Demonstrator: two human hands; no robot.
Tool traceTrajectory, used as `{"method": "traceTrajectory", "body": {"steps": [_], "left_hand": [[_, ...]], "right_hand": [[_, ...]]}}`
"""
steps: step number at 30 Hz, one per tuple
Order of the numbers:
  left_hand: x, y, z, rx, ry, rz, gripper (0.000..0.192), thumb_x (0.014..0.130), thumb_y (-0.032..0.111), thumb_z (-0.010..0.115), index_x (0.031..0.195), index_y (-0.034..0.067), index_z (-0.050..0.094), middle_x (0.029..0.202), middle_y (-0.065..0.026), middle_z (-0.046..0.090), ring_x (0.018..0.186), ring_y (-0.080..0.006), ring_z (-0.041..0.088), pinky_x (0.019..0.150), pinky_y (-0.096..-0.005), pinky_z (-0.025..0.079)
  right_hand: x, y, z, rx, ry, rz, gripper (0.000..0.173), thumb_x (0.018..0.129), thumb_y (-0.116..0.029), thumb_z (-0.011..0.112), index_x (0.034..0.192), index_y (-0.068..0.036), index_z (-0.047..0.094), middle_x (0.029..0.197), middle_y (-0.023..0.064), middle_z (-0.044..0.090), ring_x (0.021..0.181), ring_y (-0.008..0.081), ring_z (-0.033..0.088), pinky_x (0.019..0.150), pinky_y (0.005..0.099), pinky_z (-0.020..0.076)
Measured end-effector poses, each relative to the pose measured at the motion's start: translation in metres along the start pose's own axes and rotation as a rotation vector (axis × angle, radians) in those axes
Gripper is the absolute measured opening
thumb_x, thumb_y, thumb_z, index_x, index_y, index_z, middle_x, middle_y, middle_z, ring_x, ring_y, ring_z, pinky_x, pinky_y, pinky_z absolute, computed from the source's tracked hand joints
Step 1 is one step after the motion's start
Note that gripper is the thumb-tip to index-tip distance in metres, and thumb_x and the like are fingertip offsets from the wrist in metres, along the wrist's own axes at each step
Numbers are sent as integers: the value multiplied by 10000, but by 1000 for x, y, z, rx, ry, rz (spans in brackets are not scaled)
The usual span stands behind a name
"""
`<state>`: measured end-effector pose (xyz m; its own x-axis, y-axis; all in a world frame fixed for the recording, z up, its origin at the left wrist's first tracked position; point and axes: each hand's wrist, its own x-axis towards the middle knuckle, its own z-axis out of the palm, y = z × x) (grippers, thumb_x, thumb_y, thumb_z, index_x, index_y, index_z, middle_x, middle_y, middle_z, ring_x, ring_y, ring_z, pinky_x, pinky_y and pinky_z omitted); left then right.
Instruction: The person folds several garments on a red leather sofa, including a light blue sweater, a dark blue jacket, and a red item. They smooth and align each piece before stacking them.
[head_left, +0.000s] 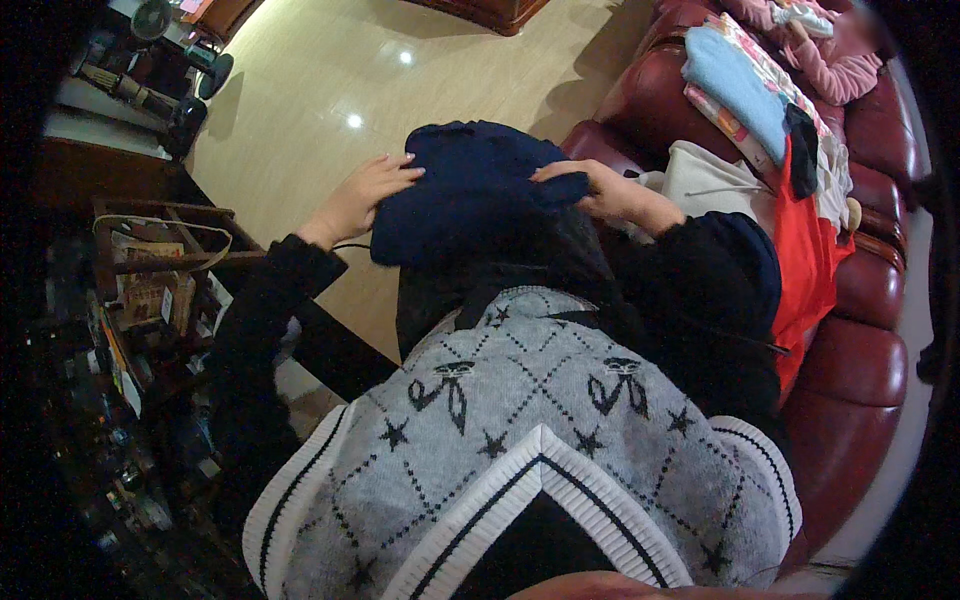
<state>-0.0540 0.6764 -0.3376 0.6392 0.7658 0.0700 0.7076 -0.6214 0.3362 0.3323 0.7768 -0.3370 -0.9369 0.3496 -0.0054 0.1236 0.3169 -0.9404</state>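
A dark navy cloth garment (472, 187), bunched or folded, lies over my lap in front of me. My left hand (367, 195) rests at its left edge, with the fingertips on the cloth and the fingers slightly apart. At the right edge, my right hand (581, 187) has a piece of the cloth between thumb and fingers. The underside of the garment is hidden, so its kind cannot be told.
A dark red leather sofa (862, 360) runs along the right, bearing a light blue folded cloth (731, 86), a red bag (806, 277) and a cream garment (709, 184). A person in pink (840, 67) is at upper right. A wooden rack (172, 262) and fans (150, 22) stand left.
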Motion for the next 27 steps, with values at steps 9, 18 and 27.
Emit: {"method": "traceTrajectory", "body": {"steps": [9,18,27], "left_hand": [[-43,103,2,-787,-249,-177,412,805,30,587,1216,27,551,1297,-110,551,1211,-268,507,1037,-377,364],[20,44,75,-968,384,-1010,438,972,362,467,1093,-39,598,997,-58,652,934,-148,571,860,-295,441],[28,60,73,-728,626,-951,412,875,296,584,1096,-53,587,1040,-217,647,970,-324,618,862,-377,463]], "right_hand": [[-72,-49,39,246,-144,171,308,805,-5,565,1110,35,576,1207,149,593,1165,262,531,1039,372,362],[-23,56,23,731,689,655,559,906,-407,579,1239,37,508,1172,86,593,1034,199,559,906,322,437],[-20,65,58,300,977,300,456,871,-325,643,1110,59,589,993,129,666,868,199,616,825,317,468]]}}
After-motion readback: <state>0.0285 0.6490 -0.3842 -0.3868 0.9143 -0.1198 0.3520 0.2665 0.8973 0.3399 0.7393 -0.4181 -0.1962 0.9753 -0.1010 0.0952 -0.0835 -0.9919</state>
